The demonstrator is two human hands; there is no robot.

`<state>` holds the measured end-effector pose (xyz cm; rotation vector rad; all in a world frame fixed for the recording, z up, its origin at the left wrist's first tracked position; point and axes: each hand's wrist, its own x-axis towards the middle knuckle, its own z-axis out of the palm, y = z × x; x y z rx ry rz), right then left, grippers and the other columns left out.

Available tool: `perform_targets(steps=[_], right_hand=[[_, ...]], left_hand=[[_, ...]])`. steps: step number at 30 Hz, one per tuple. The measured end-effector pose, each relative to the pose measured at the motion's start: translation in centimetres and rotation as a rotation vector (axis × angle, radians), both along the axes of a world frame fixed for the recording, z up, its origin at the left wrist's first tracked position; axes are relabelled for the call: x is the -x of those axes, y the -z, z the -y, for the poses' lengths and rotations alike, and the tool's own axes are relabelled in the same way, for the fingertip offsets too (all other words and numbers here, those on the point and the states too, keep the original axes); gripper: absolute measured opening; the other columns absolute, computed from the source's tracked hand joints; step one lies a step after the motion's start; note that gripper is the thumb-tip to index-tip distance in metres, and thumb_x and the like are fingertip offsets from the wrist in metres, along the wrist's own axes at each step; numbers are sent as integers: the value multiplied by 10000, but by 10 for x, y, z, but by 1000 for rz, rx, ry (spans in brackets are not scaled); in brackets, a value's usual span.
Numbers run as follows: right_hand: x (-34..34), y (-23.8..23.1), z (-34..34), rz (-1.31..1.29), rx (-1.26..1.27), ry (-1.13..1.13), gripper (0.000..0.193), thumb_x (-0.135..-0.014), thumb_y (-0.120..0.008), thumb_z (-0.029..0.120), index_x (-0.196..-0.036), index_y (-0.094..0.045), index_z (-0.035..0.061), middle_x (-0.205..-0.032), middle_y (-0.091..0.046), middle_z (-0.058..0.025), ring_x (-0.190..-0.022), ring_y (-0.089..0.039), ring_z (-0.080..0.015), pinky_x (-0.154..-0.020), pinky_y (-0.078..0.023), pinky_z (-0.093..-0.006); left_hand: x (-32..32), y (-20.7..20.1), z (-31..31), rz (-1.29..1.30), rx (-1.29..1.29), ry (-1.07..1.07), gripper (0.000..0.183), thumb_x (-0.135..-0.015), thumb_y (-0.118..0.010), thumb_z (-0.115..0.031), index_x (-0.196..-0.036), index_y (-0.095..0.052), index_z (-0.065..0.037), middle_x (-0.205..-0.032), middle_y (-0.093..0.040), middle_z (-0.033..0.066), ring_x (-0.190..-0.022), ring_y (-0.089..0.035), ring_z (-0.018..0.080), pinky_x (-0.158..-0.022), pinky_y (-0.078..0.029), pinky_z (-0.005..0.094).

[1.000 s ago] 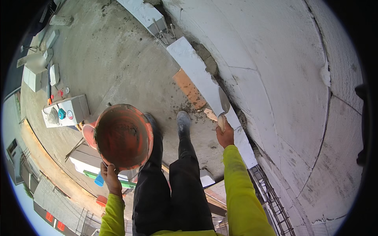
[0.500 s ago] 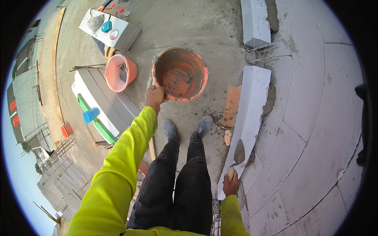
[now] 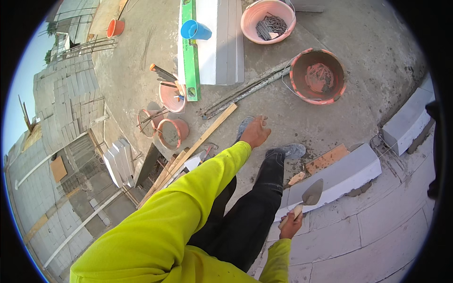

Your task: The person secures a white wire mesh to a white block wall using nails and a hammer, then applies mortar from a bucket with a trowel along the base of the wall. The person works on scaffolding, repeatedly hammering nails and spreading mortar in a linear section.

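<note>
My right hand (image 3: 289, 224) grips the pale wooden handle of a pointing trowel (image 3: 312, 192), its grey blade lying over a light grey block (image 3: 351, 172) on the right. In front of my body, above my boots, my left hand (image 3: 256, 132) is empty with its fingers loosely bent and apart. Farther off, beyond that hand, an orange bucket (image 3: 293, 78) stands on the concrete floor, its wire handle lying to the side. Wet grey mortar coats its inside.
Left of the orange bucket, a pink bucket (image 3: 245, 21) holds nails. A green spirit level (image 3: 191, 66) and blue cup (image 3: 196, 30) rest on pale blocks. A timber plank (image 3: 207, 127) and small buckets (image 3: 173, 133) lie left; a block wall (image 3: 377, 221) runs along the right.
My left hand has let go of the orange bucket's rim and come back toward me. My view has turned left. The trowel stays in my right hand.
</note>
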<state>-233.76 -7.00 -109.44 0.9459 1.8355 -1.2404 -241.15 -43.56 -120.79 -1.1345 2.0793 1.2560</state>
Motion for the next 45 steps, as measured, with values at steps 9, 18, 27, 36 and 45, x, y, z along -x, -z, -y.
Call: perform_targets(steps=[9, 18, 27, 36, 45], right_hand=[[30, -5, 32, 0, 13, -338, 422, -959, -578, 160, -1347, -499, 13, -884, -577, -45, -636, -564, -127, -552, -502, -271], [14, -19, 16, 47, -137, -562, 352, -982, -574, 182, -1286, -499, 25, -800, -552, -34, -571, -560, -119, -497, -482, -271], [-103, -1, -5, -25, -228, -737, 243, -964, -586, 157, -1146, -561, -1, -795, -560, -8, -680, -536, -81, -601, -473, -264], [-172, -43, 4, -90, -236, -802, 449, -919, -623, 120, -1315, -500, -52, -1018, -667, -190, -879, -664, -236, -810, -533, -355], [-232, -28, 17, 240, -306, -272, 327, -903, -653, 172, -1179, -533, 45, -730, -579, -42, -545, -555, -132, -499, -457, -305]], left_hand=[[-357, -72, 79, 486, 251, -570, 557, -829, -592, -254, -1266, -592, 90, -1133, -688, 267, -1037, -681, 323, -907, -519, 370], [-476, 29, 218, 379, 386, -988, 710, -800, -659, -259, -1382, -488, 111, -1292, -611, 256, -1153, -616, 330, -987, -465, 384], [-510, 118, 315, -251, 142, -1501, 406, -881, -683, -319, -1097, -573, 6, -855, -610, 73, -758, -611, 193, -718, -497, 352], [-515, -15, 255, -306, -98, -1645, 376, -1020, -565, -303, -714, -418, -145, -620, -329, -27, -562, -393, 136, -704, -481, 360], [-362, -152, 110, -249, -390, -951, 291, -981, -603, -172, -715, -489, -141, -633, -409, -58, -576, -364, 62, -607, -363, 253]])
